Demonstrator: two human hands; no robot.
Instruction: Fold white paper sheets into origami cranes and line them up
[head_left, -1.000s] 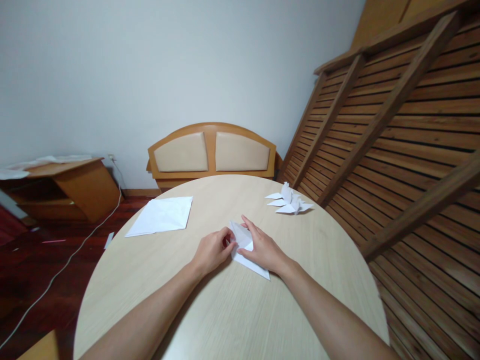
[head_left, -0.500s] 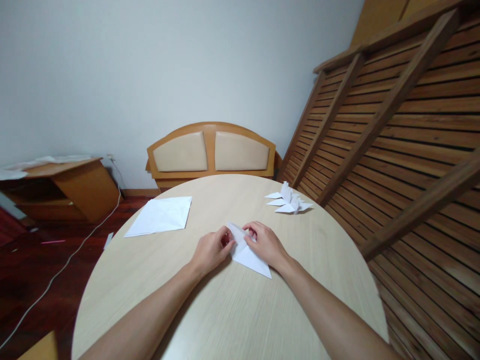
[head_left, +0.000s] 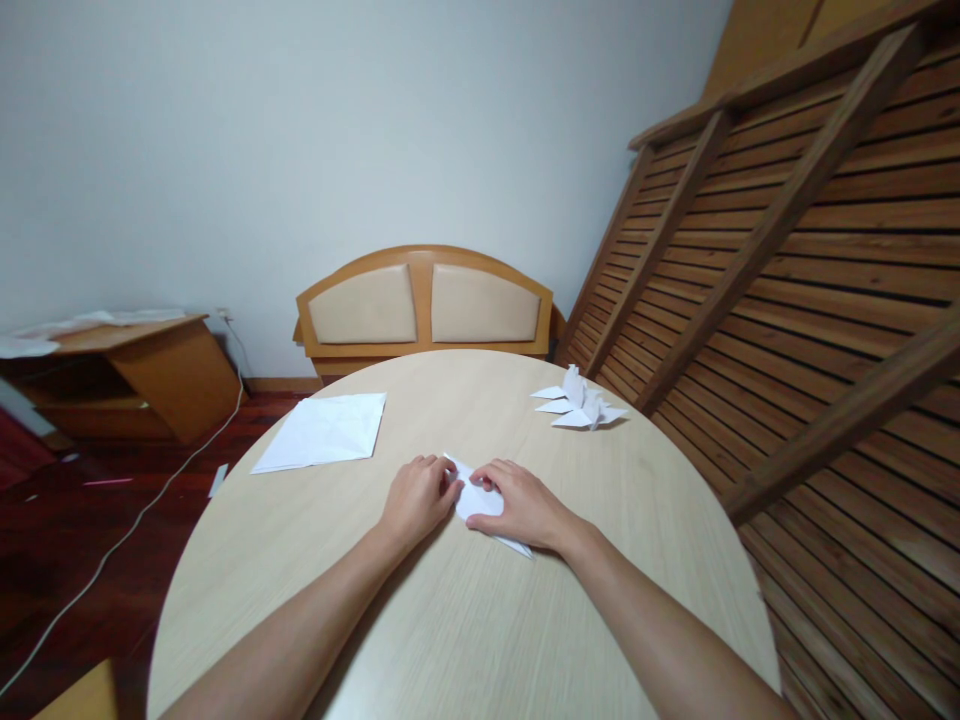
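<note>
Centrally, we're handling folded paper [head_left: 475,502] on table [head_left: 450,640], lying between left hand [head_left: 418,497] and right hand [head_left: 521,503]. Long axis is running from far-left tip to near-right point. Left is pinching paper's left edge near far tip; right is arching over right side, thumb standing apart from curled fingers. Both are touching it, neither sitting nearer.

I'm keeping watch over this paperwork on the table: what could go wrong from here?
The folded white paper lies under the fingers of the left hand and right hand; uneven pressure might leave a crooked crease.
The white paper figures stand close to the edge of the table, so a bump could send one over.
The flat white sheets reach nearly to the edge too, and might slide off if brushed.
</note>
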